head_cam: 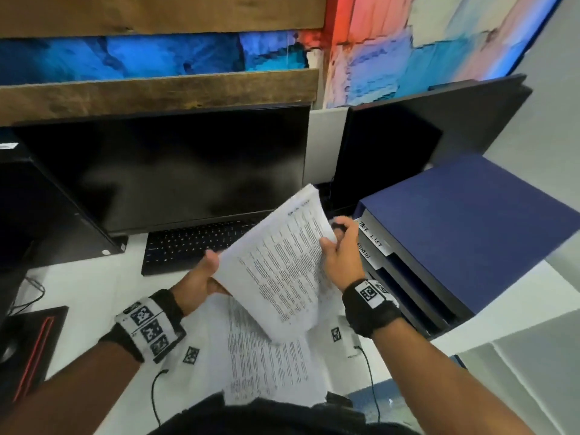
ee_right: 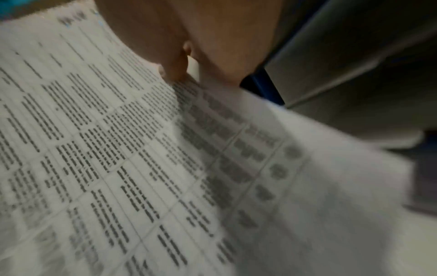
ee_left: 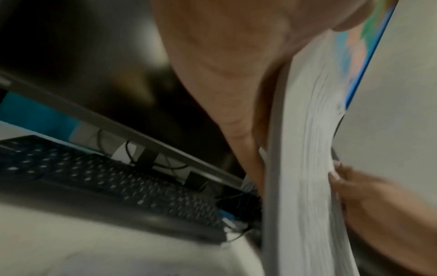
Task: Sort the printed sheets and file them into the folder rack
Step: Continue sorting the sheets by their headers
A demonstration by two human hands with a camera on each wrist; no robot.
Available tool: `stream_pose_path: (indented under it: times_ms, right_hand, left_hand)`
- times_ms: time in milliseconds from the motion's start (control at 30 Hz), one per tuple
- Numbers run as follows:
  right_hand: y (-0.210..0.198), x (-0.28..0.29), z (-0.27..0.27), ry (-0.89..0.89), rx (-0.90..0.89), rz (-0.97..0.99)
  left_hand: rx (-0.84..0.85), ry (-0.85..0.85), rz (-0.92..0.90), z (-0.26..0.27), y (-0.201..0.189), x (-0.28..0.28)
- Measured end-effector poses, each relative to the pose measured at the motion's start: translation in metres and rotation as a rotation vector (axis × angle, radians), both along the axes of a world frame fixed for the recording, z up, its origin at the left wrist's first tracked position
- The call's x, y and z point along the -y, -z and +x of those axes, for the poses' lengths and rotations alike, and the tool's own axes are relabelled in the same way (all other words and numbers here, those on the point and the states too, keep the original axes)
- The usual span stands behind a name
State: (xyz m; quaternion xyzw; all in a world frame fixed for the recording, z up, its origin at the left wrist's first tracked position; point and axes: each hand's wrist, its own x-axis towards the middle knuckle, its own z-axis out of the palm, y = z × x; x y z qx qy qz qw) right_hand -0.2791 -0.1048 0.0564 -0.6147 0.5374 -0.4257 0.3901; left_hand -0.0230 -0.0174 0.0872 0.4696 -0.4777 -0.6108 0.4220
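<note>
Printed sheets (head_cam: 282,265) clamped in left hand (head_cam: 201,277) grip and right hand (head_cam: 340,255) grip | text blurred | folder rack (head_cam: 464,233) partly cut off

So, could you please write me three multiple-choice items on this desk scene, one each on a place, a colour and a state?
1. Where does the folder rack stand relative to the held stack of printed sheets?
A. to its right
B. to its left
C. under the keyboard

2. What colour is the rack's top?
A. red
B. dark blue
C. green

3. How is the stack held?
A. lying flat on the desk
B. by the left hand alone
C. by both hands, off the desk

Answers: 1 A, the rack stands by the right hand; 2 B, its top panel is dark blue; 3 C, the left hand and right hand grip opposite edges above the loose sheets on the desk.
</note>
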Motion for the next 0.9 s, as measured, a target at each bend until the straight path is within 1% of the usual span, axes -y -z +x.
stream_pose_path:
  times_ms: [67, 100, 133, 167, 233, 267, 300, 333, 367, 433, 467, 567, 600, 633, 667, 733, 767, 800, 833, 900]
  right_hand:
    - [-0.016, 0.007, -0.003, -0.039, -0.037, -0.019]
    - [-0.022, 0.009, -0.002, -0.087, -0.085, -0.023]
    - [-0.028, 0.010, -0.002, -0.142, -0.124, -0.028]
    - [-0.033, 0.009, 0.001, -0.206, -0.147, -0.031]
    - [-0.039, 0.008, 0.009, -0.295, -0.193, -0.045]
    - [-0.041, 0.006, 0.012, -0.302, -0.206, -0.054]
    - [-0.041, 0.004, 0.013, -0.291, -0.199, -0.064]
    - [-0.040, 0.004, 0.012, -0.254, -0.211, -0.080]
    - [-0.036, 0.003, 0.009, -0.183, -0.263, -0.107]
    - [-0.027, -0.003, -0.006, -0.021, -0.424, -0.157]
    - [-0.023, -0.008, -0.015, 0.042, -0.471, -0.179]
    - [-0.013, -0.028, -0.038, 0.149, -0.501, -0.200]
    - [-0.009, -0.035, -0.044, 0.179, -0.489, -0.177]
    - [-0.004, -0.042, -0.048, 0.214, -0.439, -0.134]
    - [0.000, -0.049, -0.052, 0.248, -0.337, -0.069]
    - [0.005, -0.060, -0.055, 0.292, -0.062, 0.105]
    - [0.006, -0.066, -0.055, 0.289, 0.005, 0.202]
    - [0.007, -0.071, -0.054, 0.272, -0.008, 0.288]
    - [0.012, -0.075, -0.056, 0.259, -0.065, 0.337]
    - [0.016, -0.084, -0.058, 0.284, -0.153, 0.354]
  left_hand:
    - [-0.132, 0.107, -0.033, 0.000, -0.019, 0.011]
    - [-0.121, 0.119, -0.015, -0.001, -0.026, 0.017]
    - [-0.042, 0.130, -0.002, -0.005, -0.032, 0.023]
    - [0.070, 0.144, -0.020, -0.011, -0.038, 0.028]
    - [0.333, 0.135, -0.147, -0.020, -0.036, 0.035]
    - [0.461, 0.083, -0.206, -0.023, -0.033, 0.039]
    - [0.528, 0.028, -0.229, -0.024, -0.026, 0.043]
    - [0.557, -0.024, -0.229, -0.024, -0.021, 0.044]
    - [0.542, -0.062, -0.219, -0.021, -0.015, 0.046]
    - [0.453, -0.107, -0.187, -0.013, -0.009, 0.047]
    - [0.413, -0.113, -0.175, -0.009, -0.007, 0.047]
    - [0.342, -0.098, -0.117, 0.003, -0.001, 0.047]
    - [0.321, -0.088, -0.097, 0.005, 0.000, 0.047]
    - [0.297, -0.084, -0.071, 0.008, 0.002, 0.048]
    - [0.268, -0.088, -0.046, 0.008, 0.004, 0.050]
    - [0.198, -0.108, 0.005, 0.004, 0.008, 0.051]
    - [0.161, -0.126, 0.032, 0.000, 0.009, 0.052]
    - [0.125, -0.141, 0.056, -0.006, 0.008, 0.051]
    - [0.096, -0.148, 0.071, -0.011, 0.008, 0.052]
    - [0.073, -0.147, 0.093, -0.019, 0.010, 0.053]
